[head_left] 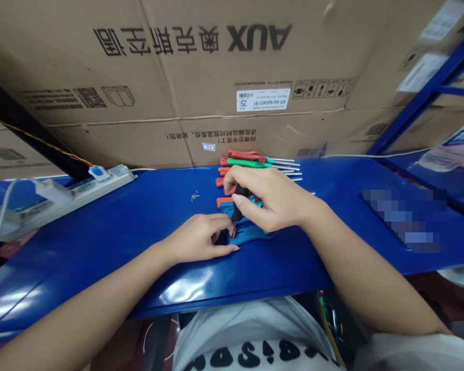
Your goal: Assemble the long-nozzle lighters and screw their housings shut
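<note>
My right hand (268,198) is closed around the dark handle of a screwdriver (236,212), held upright with its shaft pointing down. The tip meets the left end of a blue plastic handle (253,234) lying on the blue table. My left hand (204,238) pinches that same end between thumb and fingers, close to the screwdriver's shaft. Behind my right hand lies a row of similar tools with red, green, orange and blue handles (239,162) and metal rods pointing right; my hand partly covers them. Several tiny screws (195,196) are scattered left of the row.
A large cardboard sheet (209,103) stands along the table's back edge. At the left lies a white power strip (81,198) with plugs and cords. A blurred-out flat object (406,219) rests on the right. The table's front edge (216,304) runs just before my body.
</note>
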The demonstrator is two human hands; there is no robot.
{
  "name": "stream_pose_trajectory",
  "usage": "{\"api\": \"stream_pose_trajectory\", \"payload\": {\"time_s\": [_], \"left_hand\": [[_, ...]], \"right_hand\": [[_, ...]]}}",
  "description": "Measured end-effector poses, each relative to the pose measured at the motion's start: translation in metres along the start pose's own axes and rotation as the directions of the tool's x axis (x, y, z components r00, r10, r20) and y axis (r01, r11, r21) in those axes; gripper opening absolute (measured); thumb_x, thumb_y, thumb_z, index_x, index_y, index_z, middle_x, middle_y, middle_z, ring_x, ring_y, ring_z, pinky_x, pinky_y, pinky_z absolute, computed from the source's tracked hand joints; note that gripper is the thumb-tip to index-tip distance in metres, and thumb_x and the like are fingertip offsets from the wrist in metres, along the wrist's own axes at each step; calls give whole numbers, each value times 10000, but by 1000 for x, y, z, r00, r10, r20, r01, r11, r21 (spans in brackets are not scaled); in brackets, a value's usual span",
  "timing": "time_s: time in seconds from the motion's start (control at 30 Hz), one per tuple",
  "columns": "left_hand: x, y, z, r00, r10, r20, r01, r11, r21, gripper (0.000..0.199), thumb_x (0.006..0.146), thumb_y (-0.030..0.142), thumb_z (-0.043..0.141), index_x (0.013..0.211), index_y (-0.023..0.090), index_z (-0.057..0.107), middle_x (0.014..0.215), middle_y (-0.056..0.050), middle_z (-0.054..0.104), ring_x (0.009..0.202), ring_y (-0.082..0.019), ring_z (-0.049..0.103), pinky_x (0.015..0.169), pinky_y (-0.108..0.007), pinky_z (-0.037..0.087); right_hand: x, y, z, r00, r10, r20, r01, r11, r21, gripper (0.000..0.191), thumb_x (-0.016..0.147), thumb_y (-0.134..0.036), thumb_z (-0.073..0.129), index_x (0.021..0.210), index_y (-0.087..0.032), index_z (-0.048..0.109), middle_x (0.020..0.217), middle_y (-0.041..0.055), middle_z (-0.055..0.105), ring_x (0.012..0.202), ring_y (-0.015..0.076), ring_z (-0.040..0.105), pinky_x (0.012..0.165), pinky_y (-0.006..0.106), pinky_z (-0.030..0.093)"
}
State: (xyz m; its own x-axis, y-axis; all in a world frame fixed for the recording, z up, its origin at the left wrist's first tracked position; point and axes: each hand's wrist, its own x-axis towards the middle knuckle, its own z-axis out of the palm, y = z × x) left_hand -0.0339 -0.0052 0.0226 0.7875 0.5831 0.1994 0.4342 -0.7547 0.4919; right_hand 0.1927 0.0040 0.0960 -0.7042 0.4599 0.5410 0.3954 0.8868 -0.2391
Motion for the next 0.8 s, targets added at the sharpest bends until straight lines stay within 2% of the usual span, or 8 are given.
{"api": "stream_pose_trajectory", "payload": {"time_s": [0.1, 0.23, 0.37, 0.53, 0.6, 0.67, 0.73, 0.8], "left_hand": [[0, -1, 1, 1000, 2, -6, -2, 1000, 4, 232, 903, 406, 723, 935, 191, 641, 801, 26, 649, 596, -95, 562, 579, -215, 411], [-1, -2, 1, 1000, 4, -10, -4, 1000, 15, 245, 902, 424, 722, 936, 194, 644, 736, 37, 609, 597, -105, 559, 569, -216, 397], [-1, -2, 1, 1000, 5, -9, -5, 1000, 9, 238, 898, 413, 728, 929, 193, 641, 778, 29, 631, 600, -100, 560, 582, -218, 408], [-1, -3, 1, 1000, 15, -8, -15, 1000, -6, 243, 900, 420, 727, 947, 197, 641, 800, 27, 654, 603, -99, 563, 585, -218, 411], [-1, -3, 1, 1000, 16, -19, -16, 1000, -1, 239, 894, 412, 736, 933, 196, 640, 768, 35, 635, 600, -100, 560, 582, -218, 406], [-1, -4, 2, 1000, 9, -14, -9, 1000, -2, 239, 893, 412, 736, 931, 196, 643, 772, 34, 633, 601, -100, 561, 583, -219, 409], [-2, -4, 2, 1000, 5, -5, -5, 1000, -5, 247, 900, 427, 727, 946, 197, 648, 786, 31, 638, 602, -99, 563, 588, -221, 415], [-2, -4, 2, 1000, 9, -10, -9, 1000, -2, 259, 900, 439, 724, 943, 195, 647, 770, 31, 630, 599, -103, 561, 588, -224, 413]], "right_hand": [[0, -2, -1, 1000, 18, -10, -18, 1000, -1, 124, 949, -275, 497, 916, -187, 578, 786, 4, 649, 665, 143, 548, 642, 274, 370], [0, -3, -3, 998, -50, 29, 49, 998, 49, 197, 874, -204, 482, 1053, -174, 559, 964, 56, 679, 745, 165, 565, 690, 291, 398], [-1, -3, -3, 999, 30, 10, -31, 999, 21, 85, 929, -266, 520, 925, -195, 567, 779, 2, 650, 651, 140, 535, 644, 268, 368], [-1, -1, -2, 1000, -16, 16, 14, 998, 68, 227, 855, -205, 534, 1077, -175, 568, 917, 28, 681, 726, 146, 574, 674, 268, 394], [-1, -1, -1, 1000, -9, -11, 10, 999, 49, 130, 891, -279, 572, 977, -181, 577, 822, 4, 663, 672, 134, 551, 644, 261, 376], [-1, -2, 0, 999, 9, -49, -8, 1000, 18, 136, 929, -309, 565, 862, -191, 568, 725, -18, 632, 615, 122, 521, 616, 259, 353], [-1, -3, 0, 999, -6, -51, 7, 1000, 22, 75, 916, -234, 527, 918, -184, 583, 818, 10, 675, 664, 133, 554, 646, 268, 377], [0, -4, 1, 999, -26, -26, 27, 999, 41, 195, 871, -203, 531, 1055, -165, 582, 995, 62, 705, 762, 159, 596, 704, 289, 416]]}}
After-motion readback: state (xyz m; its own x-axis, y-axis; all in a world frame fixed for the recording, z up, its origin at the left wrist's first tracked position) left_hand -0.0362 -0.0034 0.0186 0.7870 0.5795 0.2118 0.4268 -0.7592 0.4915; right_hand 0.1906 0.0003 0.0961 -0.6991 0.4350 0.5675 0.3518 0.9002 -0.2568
